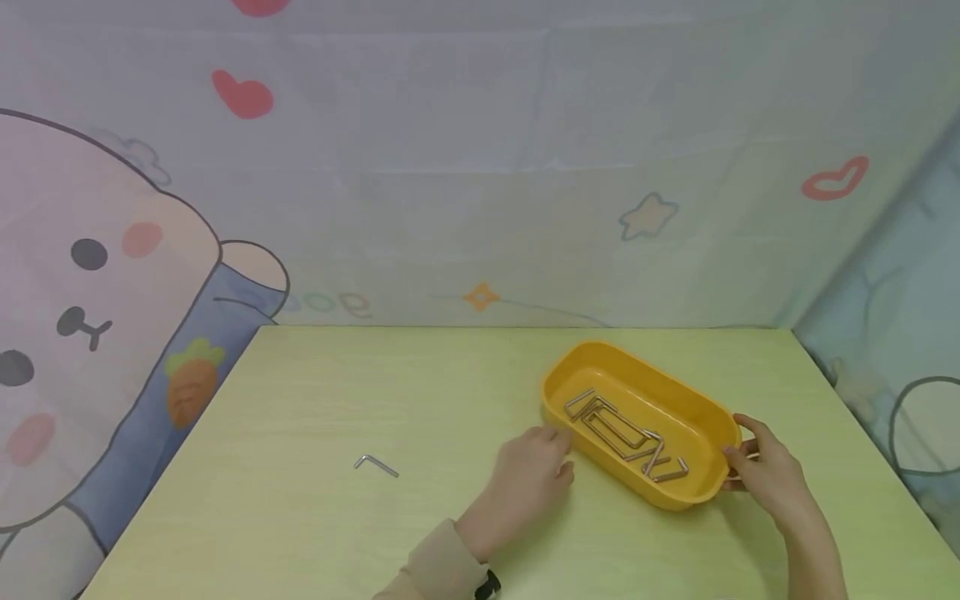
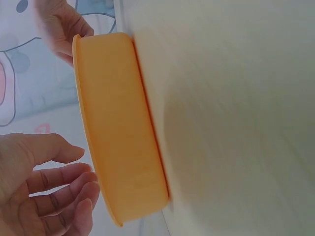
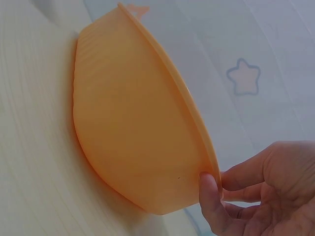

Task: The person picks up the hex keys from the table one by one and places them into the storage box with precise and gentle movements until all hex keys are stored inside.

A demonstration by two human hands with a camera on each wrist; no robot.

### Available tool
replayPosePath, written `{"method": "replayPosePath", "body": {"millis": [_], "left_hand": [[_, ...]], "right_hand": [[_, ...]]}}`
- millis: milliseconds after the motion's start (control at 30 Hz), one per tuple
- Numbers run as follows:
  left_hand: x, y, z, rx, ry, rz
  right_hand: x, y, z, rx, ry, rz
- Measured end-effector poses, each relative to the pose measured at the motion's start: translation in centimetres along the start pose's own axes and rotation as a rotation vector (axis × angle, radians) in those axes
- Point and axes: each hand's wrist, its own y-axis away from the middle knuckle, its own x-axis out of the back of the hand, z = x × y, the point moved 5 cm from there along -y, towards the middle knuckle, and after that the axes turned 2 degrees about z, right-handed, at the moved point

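Observation:
A yellow oblong plastic tray (image 1: pixel 637 479) sits at an angle on the table, with several bent metal hex keys (image 1: pixel 671 476) jumbled inside. At its right end, my right hand (image 1: pixel 772 475) pinches the rim between thumb and fingers; the right wrist view shows the thumb (image 3: pixel 210 196) against the outer wall. My left hand (image 1: pixel 525 475) is by the tray's near left side. In the left wrist view its fingers (image 2: pixel 64 177) are loosely bent close to the rim, with nothing between them and the thumb; whether they touch it I cannot tell.
A single L-shaped hex key (image 1: pixel 377 465) lies on the pale yellow-green table (image 1: pixel 300 533), left of my left hand. Behind the table hangs a printed cloth (image 1: pixel 420 217) with hearts and a cartoon animal. The table's back edge runs just beyond the tray.

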Motion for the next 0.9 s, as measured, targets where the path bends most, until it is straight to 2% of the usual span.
{"method": "replayPosePath", "body": {"millis": [367,433,600,800,900], "left_hand": [[0.3,1.2,-1.9,0.032,-0.014,-0.042],[0.5,1.5,-2.4,0.031,-0.023,-0.029],[1.4,2.4,-3.7,0.004,-0.033,0.041],[2.9,3.5,-5.2,-0.095,-0.024,0.207],[3.2,4.0,-6.0,-0.131,-0.052,0.232]], "right_hand": [[0.2,0.1,0.3,-0.002,0.006,0.000],[0.0,0.1,0.3,-0.004,0.006,0.000],[-0.1,0.0,0.2,0.007,0.011,0.002],[-0.2,0.2,0.2,0.032,0.018,0.004],[-0.1,0.2,0.1,0.036,0.022,0.007]]}}
